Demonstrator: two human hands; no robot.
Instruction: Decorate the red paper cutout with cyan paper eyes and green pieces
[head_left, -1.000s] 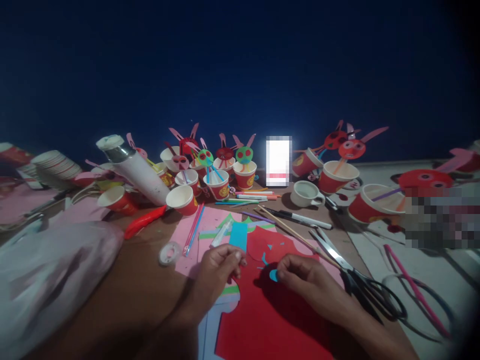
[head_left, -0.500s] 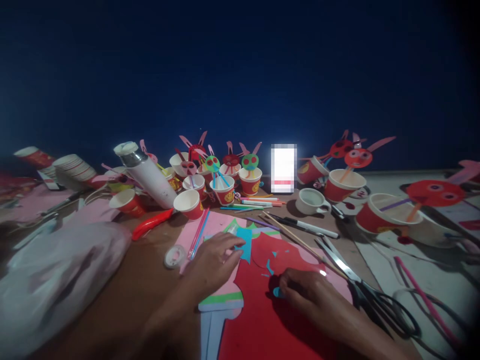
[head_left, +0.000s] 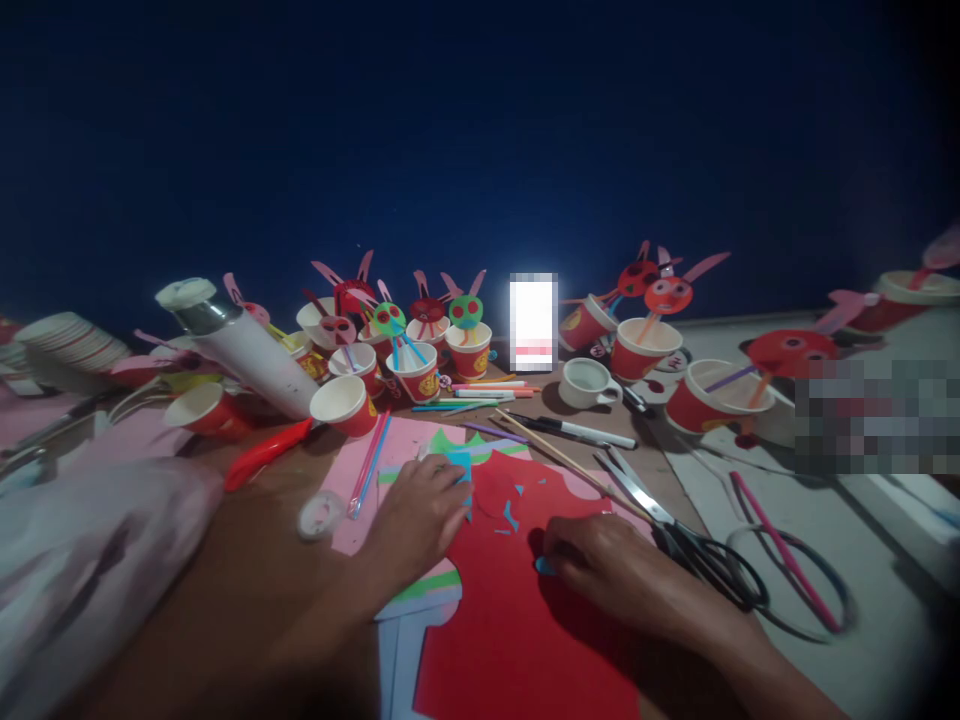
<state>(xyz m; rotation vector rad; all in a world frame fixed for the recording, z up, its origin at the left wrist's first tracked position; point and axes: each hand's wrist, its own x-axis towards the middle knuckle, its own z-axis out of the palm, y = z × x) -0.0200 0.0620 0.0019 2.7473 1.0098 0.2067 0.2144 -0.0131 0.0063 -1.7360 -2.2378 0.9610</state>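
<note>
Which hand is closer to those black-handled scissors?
Right. The right hand is just left of the black-handled scissors; the left hand is farther left, over the pink paper.

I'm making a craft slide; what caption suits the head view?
Right hand holding a blue paper piece over red paper, scissors lying open alongside.

Red paper (head_left: 517,640): cut off at the bottom.
Blue piece (head_left: 544,567): over the red paper, partly hidden by the right hand (head_left: 604,558) (grip unclear).
Plastic bag (head_left: 97,560): left of the red paper, blurred, cut off.
Bright screen (head_left: 533,315): beyond the red paper, pixelated past reading.
</note>
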